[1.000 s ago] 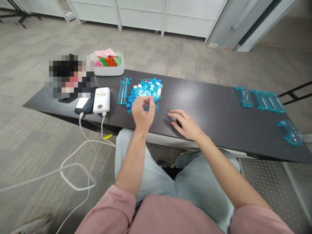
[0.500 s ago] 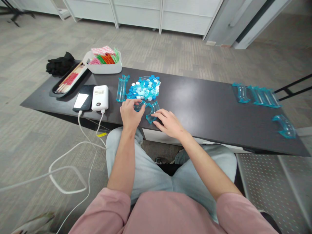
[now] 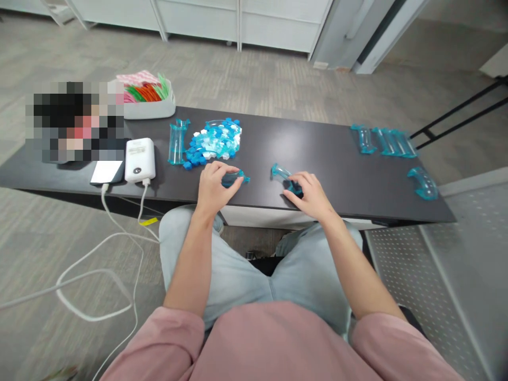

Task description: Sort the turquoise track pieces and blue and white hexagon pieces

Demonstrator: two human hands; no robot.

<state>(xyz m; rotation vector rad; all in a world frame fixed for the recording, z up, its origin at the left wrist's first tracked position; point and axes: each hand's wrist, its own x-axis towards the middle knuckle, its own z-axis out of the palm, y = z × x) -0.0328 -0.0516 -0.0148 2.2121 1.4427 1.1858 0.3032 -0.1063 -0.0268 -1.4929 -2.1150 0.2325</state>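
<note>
My left hand (image 3: 214,189) curls its thumb and fingers around a clear blue plastic shell (image 3: 237,179) with flared ends, low over the dark table. To the right, my right hand (image 3: 313,194) grips a second clear blue shell (image 3: 281,172) by its near end; its far end points up and left. Behind my left hand lies a pile of small blue and white pieces (image 3: 216,140). A clear blue shell (image 3: 177,143) stands on the table left of that pile. My fingers partly hide both held shells.
Several clear blue shells (image 3: 395,143) line the table's (image 3: 317,153) far right, with a curved one (image 3: 424,184) nearer its right end. At left are a white power bank (image 3: 140,160), a phone (image 3: 106,172) with white cables, and a white basket (image 3: 153,110) of colourful strips. One patch is pixelated.
My two hands have moved apart. The right one has gone right with a shell, away from the shell at my left hand. The view has turned somewhat to the right.
</note>
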